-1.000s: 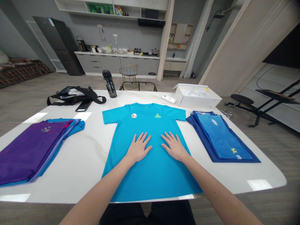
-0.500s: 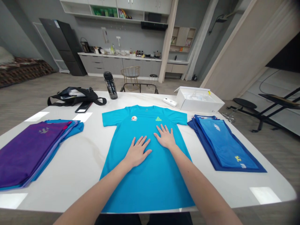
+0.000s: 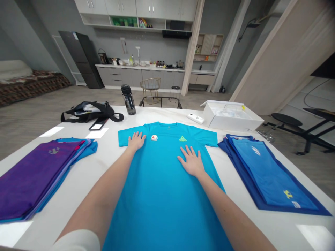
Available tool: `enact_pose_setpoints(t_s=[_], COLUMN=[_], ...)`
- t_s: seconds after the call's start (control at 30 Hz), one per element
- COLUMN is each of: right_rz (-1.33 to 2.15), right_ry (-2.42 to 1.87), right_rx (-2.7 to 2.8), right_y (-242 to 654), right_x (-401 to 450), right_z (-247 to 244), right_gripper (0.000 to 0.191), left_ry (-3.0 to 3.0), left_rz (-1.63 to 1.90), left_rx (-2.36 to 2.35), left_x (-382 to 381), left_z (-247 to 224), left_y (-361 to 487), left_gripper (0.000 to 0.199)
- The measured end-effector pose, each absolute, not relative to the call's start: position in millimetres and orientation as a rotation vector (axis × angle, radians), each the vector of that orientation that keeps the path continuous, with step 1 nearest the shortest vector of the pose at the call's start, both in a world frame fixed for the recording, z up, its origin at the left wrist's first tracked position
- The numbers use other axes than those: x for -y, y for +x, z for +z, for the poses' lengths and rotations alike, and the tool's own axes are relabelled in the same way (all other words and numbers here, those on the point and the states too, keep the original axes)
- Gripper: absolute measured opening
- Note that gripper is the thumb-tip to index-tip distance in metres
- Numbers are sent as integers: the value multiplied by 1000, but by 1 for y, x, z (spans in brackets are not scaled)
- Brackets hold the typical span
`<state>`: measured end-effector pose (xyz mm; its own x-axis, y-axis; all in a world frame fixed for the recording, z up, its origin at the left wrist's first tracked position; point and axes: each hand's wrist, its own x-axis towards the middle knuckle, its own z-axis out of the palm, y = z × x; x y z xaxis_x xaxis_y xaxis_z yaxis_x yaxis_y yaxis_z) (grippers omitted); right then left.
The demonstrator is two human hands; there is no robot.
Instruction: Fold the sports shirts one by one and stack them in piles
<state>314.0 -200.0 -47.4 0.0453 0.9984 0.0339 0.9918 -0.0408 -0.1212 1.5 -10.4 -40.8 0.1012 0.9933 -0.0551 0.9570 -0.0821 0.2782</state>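
A turquoise T-shirt (image 3: 162, 181) lies spread flat on the white table (image 3: 104, 165), its collar at the far side and both short sleeves stretched outward. A round badge and a green logo show on its chest. My left hand (image 3: 136, 141) rests flat with fingers extended where the left sleeve joins the body. Below the green logo, my right hand (image 3: 192, 162) lies palm down on the chest, fingers spread. Neither hand grips the cloth. The shirt's lower hem is out of view.
Folded purple and blue shirts (image 3: 34, 174) are stacked at left, folded blue shirts (image 3: 267, 170) at right. Along the far side stand a black bag (image 3: 91, 111), a phone (image 3: 98, 124), a dark bottle (image 3: 128, 100), a white device (image 3: 195, 118) and an open white box (image 3: 232, 120).
My left hand has slid from the middle of the shirt up and left to the sleeve seam. My right hand stays on the right chest. The camera view has shifted slightly.
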Motion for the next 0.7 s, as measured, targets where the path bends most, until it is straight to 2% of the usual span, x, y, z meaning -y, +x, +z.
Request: enact_pose_setpoints(t_s=[0.23, 0.33, 0.47, 0.7], right_rz=[90, 14, 52, 183], right_ry=[-2156, -2148, -2179, -2260], right_rx=[2082, 2012, 1989, 1914], right_y=[317, 320, 326, 343], right_x=[182, 147, 91, 10], right_z=[-46, -40, -39, -44], right_gripper=[71, 67, 63, 74], left_ry=[2222, 2337, 2539, 2320], left_rz=[133, 178, 266, 201], left_rx=[-2013, -2041, -1820, -1886], left_x=[6, 6, 1, -44], left_z=[-53, -47, -45, -52], left_y=[-5, 12, 47, 60], left_gripper=[75, 74, 66, 66])
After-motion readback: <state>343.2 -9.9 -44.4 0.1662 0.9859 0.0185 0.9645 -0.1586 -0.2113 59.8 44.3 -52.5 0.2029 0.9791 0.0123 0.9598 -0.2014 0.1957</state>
